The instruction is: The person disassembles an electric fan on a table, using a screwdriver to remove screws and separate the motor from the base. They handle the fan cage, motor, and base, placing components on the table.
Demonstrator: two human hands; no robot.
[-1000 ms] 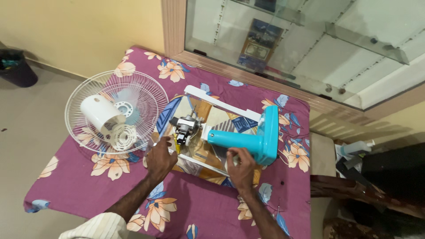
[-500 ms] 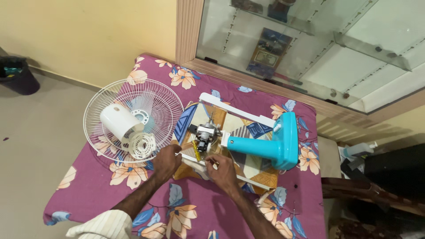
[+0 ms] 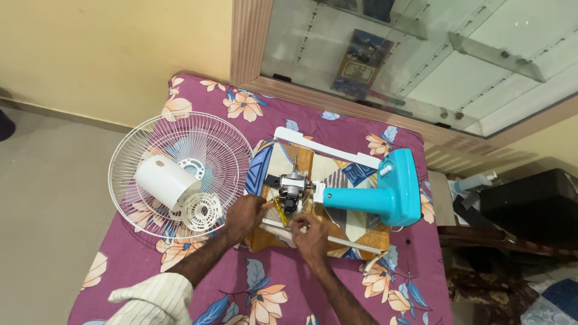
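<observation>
Two bare hands work low in the middle of the frame, over a table draped in a purple floral cloth (image 3: 385,283). Nearest, the right hand (image 3: 311,236) is curled shut, thumb and forefinger pinched on something small at the bare fan motor (image 3: 292,191) — too small to tell what. Just left of it, the left hand (image 3: 245,216) is closed on the handle of a yellow screwdriver (image 3: 276,207), whose tip points up toward the motor. The motor sits at the frame's centre, on the end of a teal fan stand (image 3: 379,195) lying on its side across a white-framed patterned board (image 3: 328,157). Left of centre lies a white wire fan guard (image 3: 180,174) with a white motor cover (image 3: 164,182) and a vented white piece (image 3: 203,212) on it. Beyond, at upper right, stands a glass-fronted cabinet (image 3: 421,54).

To my eye, the work goes best with the driver square on its screw, and the other hand steadying the motor — loose small parts would vanish on that busy cloth.
</observation>
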